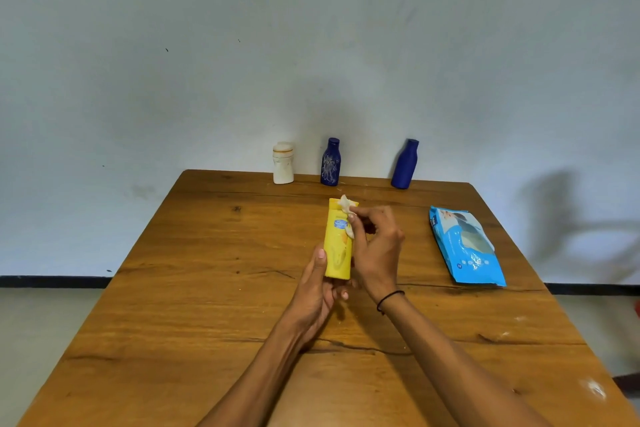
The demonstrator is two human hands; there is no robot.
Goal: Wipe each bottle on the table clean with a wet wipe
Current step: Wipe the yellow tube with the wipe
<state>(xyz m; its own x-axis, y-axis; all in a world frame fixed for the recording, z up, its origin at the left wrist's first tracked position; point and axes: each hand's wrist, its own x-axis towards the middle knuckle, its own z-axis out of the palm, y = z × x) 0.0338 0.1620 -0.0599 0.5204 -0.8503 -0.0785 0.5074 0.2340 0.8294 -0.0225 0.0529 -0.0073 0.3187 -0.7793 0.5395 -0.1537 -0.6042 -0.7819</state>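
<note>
1. Fingers of the left hand (317, 291) grasp the yellow bottle (338, 242) at its base, mid-table.
2. Right hand (375, 246) pinches a wet wipe (346, 206) against it.
3. Three bottles (white bottle (283, 163), scuffed blue bottle (330, 162), plain blue bottle (405, 164)) line the table's (173, 288) far edge.

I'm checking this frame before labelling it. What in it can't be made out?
- Head view: the back and underside of the yellow bottle, hidden by the left hand and right hand.
- Most of the wet wipe, bunched under the right fingers.
- Print on the wipes pack, too small.
- Whether the blue bottle is dirty on its far side.
</note>
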